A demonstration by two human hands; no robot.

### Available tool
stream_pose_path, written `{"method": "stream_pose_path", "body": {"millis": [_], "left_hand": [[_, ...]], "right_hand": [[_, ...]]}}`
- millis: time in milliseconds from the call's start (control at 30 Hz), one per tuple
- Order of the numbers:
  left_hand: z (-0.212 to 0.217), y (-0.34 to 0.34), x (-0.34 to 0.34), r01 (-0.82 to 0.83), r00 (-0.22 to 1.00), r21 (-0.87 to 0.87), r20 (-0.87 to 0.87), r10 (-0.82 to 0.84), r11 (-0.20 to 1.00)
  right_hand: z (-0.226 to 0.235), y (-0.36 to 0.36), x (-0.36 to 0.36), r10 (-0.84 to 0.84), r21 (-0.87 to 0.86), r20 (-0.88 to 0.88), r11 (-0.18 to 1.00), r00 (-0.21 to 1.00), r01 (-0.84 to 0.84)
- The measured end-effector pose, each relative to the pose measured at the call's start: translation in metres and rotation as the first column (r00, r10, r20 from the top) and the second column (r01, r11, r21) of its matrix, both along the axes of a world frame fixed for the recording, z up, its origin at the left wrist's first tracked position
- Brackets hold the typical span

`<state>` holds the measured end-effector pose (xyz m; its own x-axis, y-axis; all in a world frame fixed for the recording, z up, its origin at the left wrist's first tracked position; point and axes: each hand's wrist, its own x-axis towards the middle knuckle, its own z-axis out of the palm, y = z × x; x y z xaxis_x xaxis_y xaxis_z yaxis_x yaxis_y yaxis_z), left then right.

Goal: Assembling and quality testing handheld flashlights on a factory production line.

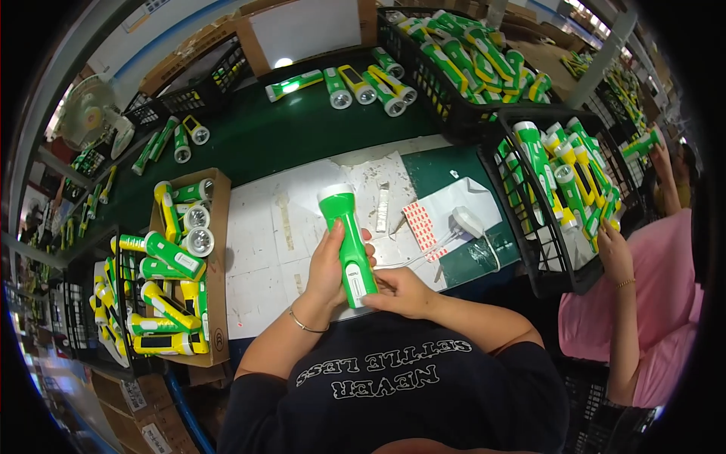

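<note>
A green flashlight with a white head (348, 234) is held over the white paper sheet (265, 250) on the green workbench, head pointing away from me. My left hand (327, 266) wraps its body from the left. At its lower end, my right hand (399, 291) pinches near the white switch panel. Just right of the hands lies a sheet of small red-and-white stickers (420, 225).
A cardboard box (218, 250) of green and yellow flashlights sits at left, black crates beside it. More flashlights lie at the bench's back (363, 85). Black crates (552, 250) full of flashlights stand right and back right. A person in pink (650, 303) reaches into the right crate. A small white device (467, 221) with cord lies nearby.
</note>
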<state>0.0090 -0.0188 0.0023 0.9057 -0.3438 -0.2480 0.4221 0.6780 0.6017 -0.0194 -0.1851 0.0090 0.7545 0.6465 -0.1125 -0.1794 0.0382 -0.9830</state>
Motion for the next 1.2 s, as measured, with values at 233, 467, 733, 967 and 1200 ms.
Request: {"method": "stream_pose_path", "body": {"millis": [233,467,733,967,1200], "left_hand": [[0.020,0.012,-0.001,-0.329,0.908,0.353,0.375,0.189,0.876],[-0.019,0.031,0.003,-0.385,0.910,0.899,0.408,-0.076,0.210],[-0.012,0.009,0.003,-0.250,0.942,0.869,0.320,-0.100,0.427],[0.018,0.015,-0.007,-0.010,0.982,0.428,0.176,-0.073,0.904],[0.032,0.002,-0.025,-0.125,0.895,0.710,0.383,-0.230,0.693]], "right_hand": [[0.012,-0.033,0.038,-0.660,0.081,0.053,0.751,0.749,0.656],[0.061,-0.157,0.108,-0.799,0.402,-0.294,0.395,0.525,0.826],[0.042,-0.176,0.116,-0.588,0.583,-0.483,0.337,0.649,0.739],[0.047,-0.083,0.096,-0.393,-0.083,0.045,0.915,0.919,0.395],[0.070,-0.011,0.089,0.217,-0.601,0.604,0.756,0.767,0.260]]}}
